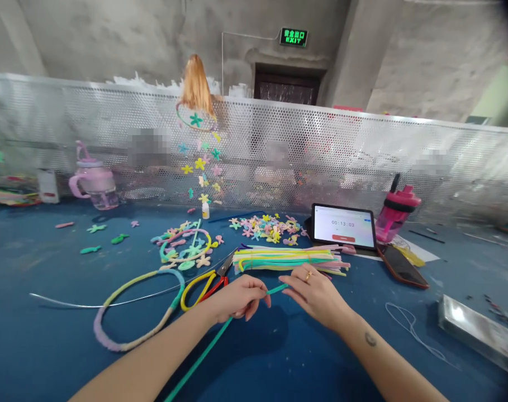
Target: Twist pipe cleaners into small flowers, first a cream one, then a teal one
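A teal pipe cleaner (203,357) runs from the bottom edge of the head view up through my left hand (243,297) and on to my right hand (312,290). The fingers of my left hand are curled round it. Fingertips of my right hand pinch its far end, leaving a short stretch bare between the hands. Just beyond lies a bundle of pastel pipe cleaners (287,259). Left of my left hand are scissors (207,282) with yellow and red handles. Further left rests a ring wrapped in purple, yellow, blue and cream (100,329), beside a thin wire (69,303).
Behind the bundle is a pile of fuzzy flower shapes (270,228); a smaller decorated ring (186,245) lies left of it. A tablet timer (343,226), pink bottle (398,212), phone (402,267) and clear box (480,329) stand or lie right. A perforated metal screen (257,139) bounds the table.
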{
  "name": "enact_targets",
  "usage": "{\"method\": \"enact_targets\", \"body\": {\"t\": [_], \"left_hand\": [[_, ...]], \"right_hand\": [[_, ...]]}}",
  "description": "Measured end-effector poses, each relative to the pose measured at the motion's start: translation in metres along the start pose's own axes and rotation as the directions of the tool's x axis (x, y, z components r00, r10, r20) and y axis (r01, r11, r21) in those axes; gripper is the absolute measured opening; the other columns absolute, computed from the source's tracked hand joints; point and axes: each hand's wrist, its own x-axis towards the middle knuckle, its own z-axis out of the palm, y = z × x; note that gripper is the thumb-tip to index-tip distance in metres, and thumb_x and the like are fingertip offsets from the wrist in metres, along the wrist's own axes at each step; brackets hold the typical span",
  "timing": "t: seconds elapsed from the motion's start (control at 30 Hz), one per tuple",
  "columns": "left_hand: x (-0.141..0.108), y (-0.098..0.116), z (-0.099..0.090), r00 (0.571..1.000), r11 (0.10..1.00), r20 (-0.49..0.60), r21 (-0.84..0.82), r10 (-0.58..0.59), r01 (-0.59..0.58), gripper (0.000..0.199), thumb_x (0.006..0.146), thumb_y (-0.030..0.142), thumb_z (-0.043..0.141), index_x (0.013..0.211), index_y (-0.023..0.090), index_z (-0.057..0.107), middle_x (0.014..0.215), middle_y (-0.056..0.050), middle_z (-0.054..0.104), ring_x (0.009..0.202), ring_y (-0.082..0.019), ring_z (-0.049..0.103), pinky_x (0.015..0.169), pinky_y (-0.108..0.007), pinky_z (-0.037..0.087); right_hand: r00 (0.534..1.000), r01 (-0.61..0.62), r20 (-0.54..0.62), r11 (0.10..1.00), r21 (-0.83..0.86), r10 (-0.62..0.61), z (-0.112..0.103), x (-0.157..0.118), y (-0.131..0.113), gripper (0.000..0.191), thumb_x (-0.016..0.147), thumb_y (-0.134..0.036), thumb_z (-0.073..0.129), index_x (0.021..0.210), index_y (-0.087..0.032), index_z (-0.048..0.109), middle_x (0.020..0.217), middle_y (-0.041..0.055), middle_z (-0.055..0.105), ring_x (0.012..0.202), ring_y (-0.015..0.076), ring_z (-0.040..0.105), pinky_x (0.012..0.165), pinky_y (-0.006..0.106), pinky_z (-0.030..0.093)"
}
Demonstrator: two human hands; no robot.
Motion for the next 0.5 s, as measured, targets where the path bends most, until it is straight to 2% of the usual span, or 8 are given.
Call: {"method": "enact_targets", "body": {"t": [0.1, 0.17, 0.2, 0.27, 0.37, 0.5], "left_hand": [[-0.003, 0.0, 0.004, 1.0, 0.999, 0.014, 0.043, 0.011, -0.012, 0.02, 0.074, 0.026, 0.048, 0.073, 0.013, 0.062, 0.034, 0.005, 0.047, 0.023, -0.005, 0.021, 0.028, -0.017, 0.013], [-0.004, -0.001, 0.007, 1.0, 0.997, 0.001, 0.069, 0.029, -0.029, 0.021, 0.075, 0.027, 0.047, 0.073, 0.013, 0.062, 0.037, 0.005, 0.049, 0.025, -0.005, 0.022, 0.029, -0.017, 0.014], [-0.004, -0.001, 0.008, 0.999, 0.996, -0.011, 0.084, 0.041, -0.04, 0.022, 0.076, 0.028, 0.047, 0.074, 0.013, 0.062, 0.038, 0.005, 0.05, 0.026, -0.005, 0.023, 0.03, -0.017, 0.014], [-0.003, -0.001, 0.009, 0.996, 0.991, -0.044, 0.116, 0.076, -0.07, 0.026, 0.078, 0.033, 0.048, 0.077, 0.012, 0.063, 0.04, 0.004, 0.051, 0.027, -0.005, 0.025, 0.031, -0.017, 0.016], [-0.003, -0.001, 0.008, 0.984, 0.978, -0.103, 0.162, 0.146, -0.128, 0.031, 0.078, 0.041, 0.054, 0.078, 0.012, 0.065, 0.039, 0.006, 0.047, 0.031, -0.005, 0.03, 0.034, -0.017, 0.019], [-0.002, 0.001, 0.003, 0.959, 0.963, -0.174, 0.189, 0.224, -0.191, 0.032, 0.075, 0.043, 0.059, 0.072, 0.012, 0.067, 0.04, 0.005, 0.047, 0.035, -0.005, 0.035, 0.037, -0.016, 0.023]], "right_hand": [[0.997, 0.049, 0.063, 0.996, -0.07, -0.044, 0.005, 0.0, -0.006, 0.027, 0.092, -0.016, 0.037, 0.086, -0.018, 0.063, 0.072, 0.0069, 0.057, 0.07, 0.0205, 0.049, 0.064, 0.032, 0.042], [0.996, 0.034, 0.079, 0.998, -0.048, -0.03, 0.006, 0.003, -0.009, 0.03, 0.091, -0.013, 0.035, 0.08, -0.018, 0.063, 0.07, 0.0069, 0.057, 0.067, 0.02, 0.048, 0.062, 0.031, 0.039], [0.996, 0.007, 0.083, 1.0, 0.001, -0.008, 0.006, 0.005, -0.009, 0.029, 0.09, -0.013, 0.037, 0.08, -0.018, 0.063, 0.071, 0.0072, 0.058, 0.068, 0.02, 0.049, 0.063, 0.032, 0.039], [0.991, -0.09, 0.111, 0.974, 0.209, 0.068, 0.004, 0.01, -0.009, 0.024, 0.087, -0.014, 0.043, 0.079, -0.018, 0.065, 0.074, 0.0068, 0.061, 0.071, 0.0198, 0.051, 0.067, 0.032, 0.038], [0.966, -0.25, 0.193, 0.821, 0.514, 0.174, 0.002, 0.018, -0.006, 0.015, 0.081, -0.019, 0.053, 0.073, -0.019, 0.066, 0.069, 0.0029, 0.062, 0.067, 0.0177, 0.053, 0.066, 0.031, 0.038], [0.933, -0.359, 0.283, 0.658, 0.662, 0.224, 0.006, 0.026, 0.001, 0.014, 0.079, -0.029, 0.059, 0.071, -0.018, 0.064, 0.056, -0.0015, 0.058, 0.052, 0.0129, 0.051, 0.051, 0.023, 0.038]]}}
